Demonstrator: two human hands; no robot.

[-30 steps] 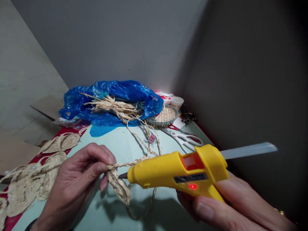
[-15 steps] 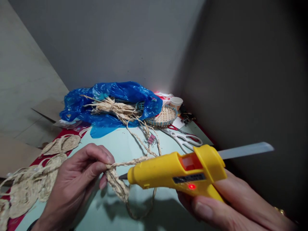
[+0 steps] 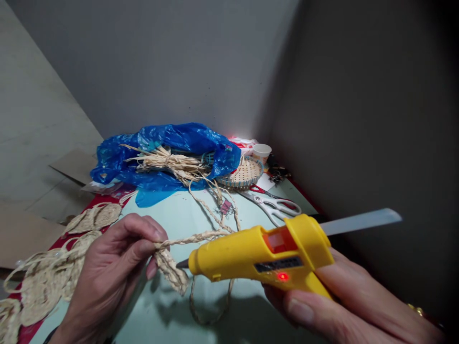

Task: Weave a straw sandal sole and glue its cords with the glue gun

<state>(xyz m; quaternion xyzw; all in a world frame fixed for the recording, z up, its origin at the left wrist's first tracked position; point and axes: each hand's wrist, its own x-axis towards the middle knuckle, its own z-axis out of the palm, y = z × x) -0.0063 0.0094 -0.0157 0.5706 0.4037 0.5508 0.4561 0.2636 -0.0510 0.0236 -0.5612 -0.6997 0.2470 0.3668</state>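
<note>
Between the thumb and fingers of my left hand (image 3: 120,265) is the end of a braided straw cord, folded into a small coiled braid piece (image 3: 172,274). From this pinch the cord (image 3: 195,237) runs right, behind the glue gun, and a loop of it hangs below. My right hand (image 3: 322,296) grips a yellow hot glue gun (image 3: 247,253) with its red light lit. A translucent glue stick (image 3: 362,222) juts from the gun's back. The dark nozzle (image 3: 182,263) is at the braid piece's right side; whether it touches I cannot tell.
Behind lies a blue plastic bag (image 3: 193,136) with dry straw (image 3: 172,160). Right of it are a woven basket (image 3: 244,174), a paper cup (image 3: 261,152) and scissors (image 3: 274,205). Finished-looking braided pieces (image 3: 41,286) line the left edge. A grey wall (image 3: 172,62) rises behind.
Both hands have shifted very slightly left along with the glue gun and braid piece. The braid's lower end sits a little higher. Both grips stay the same.
</note>
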